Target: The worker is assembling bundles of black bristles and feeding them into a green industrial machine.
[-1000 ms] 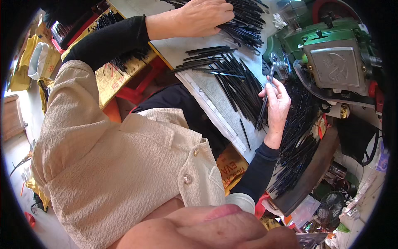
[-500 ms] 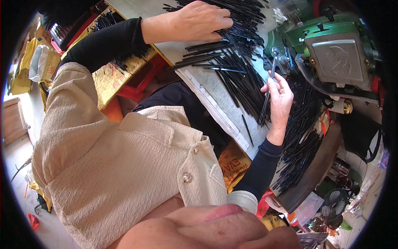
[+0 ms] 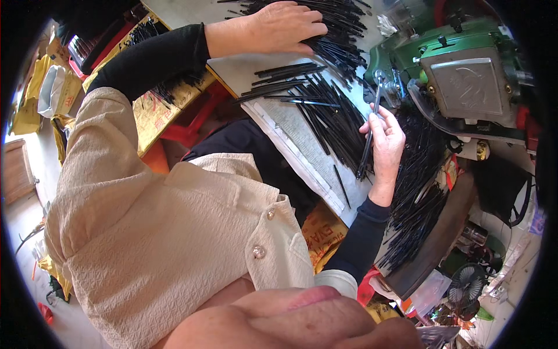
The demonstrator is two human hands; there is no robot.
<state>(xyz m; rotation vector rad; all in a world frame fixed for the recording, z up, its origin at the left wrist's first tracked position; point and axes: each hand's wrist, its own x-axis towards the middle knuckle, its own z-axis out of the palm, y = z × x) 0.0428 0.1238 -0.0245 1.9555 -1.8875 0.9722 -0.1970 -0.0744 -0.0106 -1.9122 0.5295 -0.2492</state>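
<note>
My left hand [image 3: 283,28] lies over the edge of a heap of thin black rods [image 3: 340,43] at the far side of the table. Its fingers are bent and apart, and the fingertips partly hide among the rods; I see nothing gripped in them. Between thumb and fingers, my right hand [image 3: 386,142] pinches a slim black rod [image 3: 365,154], held slanting. The rod's upper end reaches toward a shiny metal part [image 3: 379,75] on the green machine [image 3: 465,75]. A second loose group of black rods [image 3: 325,110] lies left of this hand.
White sheets of paper [image 3: 290,148] line the table's near edge. To the right, a brown trough [image 3: 433,244] holds many dark rods. A yellow printed sack [image 3: 152,119] carries more rods at the left. A small fan [image 3: 467,283] stands at the lower right.
My left hand has shifted slightly right across the heap, and a strip of table between the two rod groups shows more. My right hand keeps its pinch. The whole view has moved a little.
</note>
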